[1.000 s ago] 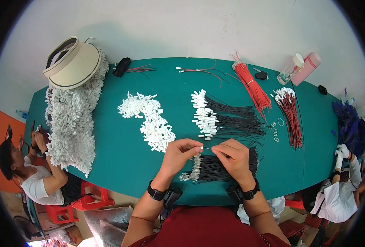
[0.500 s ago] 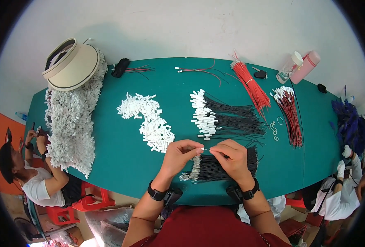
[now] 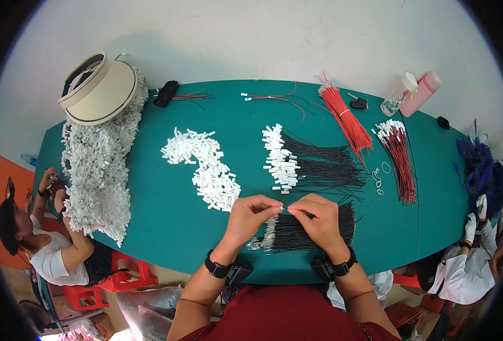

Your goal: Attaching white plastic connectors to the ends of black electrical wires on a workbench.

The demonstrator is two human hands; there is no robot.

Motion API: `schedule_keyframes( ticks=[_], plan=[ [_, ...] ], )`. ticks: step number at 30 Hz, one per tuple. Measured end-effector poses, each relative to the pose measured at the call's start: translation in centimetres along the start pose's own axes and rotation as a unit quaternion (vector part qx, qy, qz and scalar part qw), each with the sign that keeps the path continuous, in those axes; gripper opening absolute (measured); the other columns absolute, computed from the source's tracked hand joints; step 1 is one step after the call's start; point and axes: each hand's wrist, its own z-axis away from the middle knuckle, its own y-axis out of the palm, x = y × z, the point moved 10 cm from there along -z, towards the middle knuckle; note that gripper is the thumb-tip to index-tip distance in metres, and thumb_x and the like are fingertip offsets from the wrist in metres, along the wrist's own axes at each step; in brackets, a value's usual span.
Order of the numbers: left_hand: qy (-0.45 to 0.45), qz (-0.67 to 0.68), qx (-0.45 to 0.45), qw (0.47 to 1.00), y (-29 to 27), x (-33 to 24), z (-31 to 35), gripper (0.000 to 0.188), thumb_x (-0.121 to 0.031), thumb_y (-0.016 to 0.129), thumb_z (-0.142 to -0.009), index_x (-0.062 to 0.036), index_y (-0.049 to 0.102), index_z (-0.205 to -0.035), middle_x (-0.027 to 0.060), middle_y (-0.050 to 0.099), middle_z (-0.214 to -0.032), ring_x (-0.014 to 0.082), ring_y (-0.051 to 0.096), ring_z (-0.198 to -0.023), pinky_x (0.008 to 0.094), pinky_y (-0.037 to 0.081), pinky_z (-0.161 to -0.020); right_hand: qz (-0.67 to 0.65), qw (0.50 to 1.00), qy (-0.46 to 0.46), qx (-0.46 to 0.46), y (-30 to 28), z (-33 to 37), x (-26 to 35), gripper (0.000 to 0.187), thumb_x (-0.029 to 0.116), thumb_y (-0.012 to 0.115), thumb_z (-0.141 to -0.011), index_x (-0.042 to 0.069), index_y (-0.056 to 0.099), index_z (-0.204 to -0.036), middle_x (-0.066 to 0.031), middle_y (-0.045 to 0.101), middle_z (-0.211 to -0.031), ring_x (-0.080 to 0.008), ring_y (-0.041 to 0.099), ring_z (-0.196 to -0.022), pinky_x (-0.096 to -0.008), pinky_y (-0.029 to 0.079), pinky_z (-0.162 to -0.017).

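Left hand (image 3: 252,219): I saw thumb and forefinger pinched on a small white connector housing (image 3: 280,209), close to the right fingertips.
Right hand (image 3: 320,220): its fingertips were narrowed on a thin wire (image 3: 286,209), mostly hidden from me.
Silver-tipped black wires (image 3: 294,234): they lay in a row, partly covered by the right hand.
White-ended black wires (image 3: 326,161): they lay just beyond both hands, ends pointing left.
Loose white housings (image 3: 210,170): I saw them in a curved heap on the green table (image 3: 160,219).
Red-and-black wires (image 3: 400,162): bunched toward the right.
Red wire bundle (image 3: 345,113): banded, near a key (image 3: 359,103).
Pink bottle (image 3: 422,95): beside a clear bottle (image 3: 398,98).
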Motion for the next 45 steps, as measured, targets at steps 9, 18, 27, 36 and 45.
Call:
schedule_keyframes(
  ticks=[9, 18, 27, 36, 45],
  plan=[
    [-0.011, 0.029, 0.006, 1.000, 0.3, 0.4, -0.2, 0.013, -0.003, 0.073, -0.090, 0.0016, 0.075, -0.103, 0.0078, 0.075, -0.089, 0.0109, 0.070, -0.083, 0.0242, 0.056, -0.075, -0.010, 1.000, 0.019, -0.005, 0.0, 0.0, -0.2, 0.008, 0.000, 0.077, -0.080, 0.001, 0.075, -0.088, -0.0101, 0.072, -0.080, -0.0186, 0.067, -0.069, -0.0271, 0.051, -0.059],
    [-0.020, 0.037, -0.006, 0.999, 0.5, 0.5, -0.1, 0.011, 0.000, 0.072, -0.090, 0.0030, 0.075, -0.101, 0.0094, 0.075, -0.091, 0.0125, 0.070, -0.083, 0.0241, 0.056, -0.077, -0.020, 0.999, 0.034, -0.002, 0.1, 0.0, -0.6, 0.008, -0.002, 0.076, -0.080, 0.000, 0.075, -0.088, -0.0102, 0.072, -0.080, -0.0175, 0.067, -0.068, -0.0268, 0.050, -0.059],
    [-0.018, 0.025, 0.002, 1.000, 0.6, 0.5, -0.2, 0.011, -0.001, 0.073, -0.090, 0.0016, 0.076, -0.101, 0.0082, 0.075, -0.089, 0.0110, 0.069, -0.081, 0.0234, 0.055, -0.074, -0.023, 1.000, 0.021, 0.002, 0.4, -0.1, -0.6, 0.006, 0.000, 0.075, -0.081, 0.002, 0.073, -0.087, -0.0092, 0.070, -0.078, -0.0214, 0.065, -0.066, -0.0301, 0.048, -0.054],
    [0.040, -0.190, -0.024, 0.981, 0.0, -2.6, -0.2, 0.013, -0.003, 0.075, -0.086, -0.0031, 0.076, -0.099, 0.0064, 0.074, -0.095, 0.0138, 0.069, -0.083, 0.0264, 0.053, -0.072, 0.088, 0.995, 0.021, 0.046, -0.6, -0.6, -2.2, 0.010, 0.004, 0.076, -0.081, 0.002, 0.073, -0.090, -0.0082, 0.069, -0.081, -0.0238, 0.064, -0.068, -0.0320, 0.049, -0.058],
    [0.200, -0.527, -0.229, 0.794, -7.3, -6.5, -1.8, 0.017, -0.003, 0.075, -0.077, -0.0045, 0.072, -0.093, 0.0096, 0.066, -0.096, 0.0308, 0.059, -0.097, 0.0430, 0.048, -0.085, 0.210, 0.973, -0.083, 0.055, -0.7, -1.8, 0.0, 0.018, 0.011, 0.078, -0.078, 0.003, 0.071, -0.094, -0.0083, 0.069, -0.092, -0.0292, 0.063, -0.091, -0.0404, 0.051, -0.077]
  ],
)
